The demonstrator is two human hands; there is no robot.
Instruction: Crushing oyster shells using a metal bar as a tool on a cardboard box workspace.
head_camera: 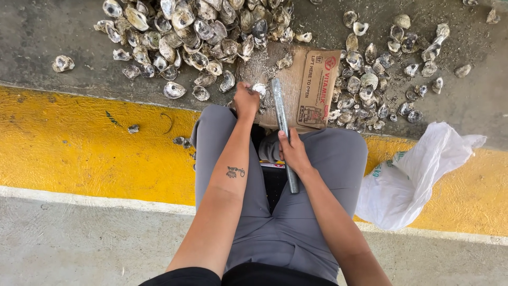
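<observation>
Head view:

- Left hand (pixel 246 100) closed in a pinch on a single oyster shell (pixel 259 89), pressed down against the near part of the flattened cardboard (pixel 288 79), apparently to keep it from sliding.
- Right hand (pixel 293 152) wrapped shut round the lower part of a grey metal rod (pixel 281 124); upper end of the rod lying beside the held shell, over the cardboard; lower end poking out below the hand between the knees. Gripped low, probably for swing.
- Cardboard spread on the dark concrete just past the far edge of the yellow painted curb (pixel 79 148), dusted with pale grit and chips; seemingly a pad between shell and floor.
- Large heap of oyster shells (pixel 196 32) off the cardboard's left and far edges; a looser scatter of shells (pixel 381 69) off its right edge. Kept apart, reason not readable.
- A few stray shells near the far edge of the curb, left of the knees.
- White plastic sack (pixel 413 175) slumped over the curb's right part, mouth turned toward the scatter; contents hidden, cannot tell whether anything is inside.
- No other container visible.
</observation>
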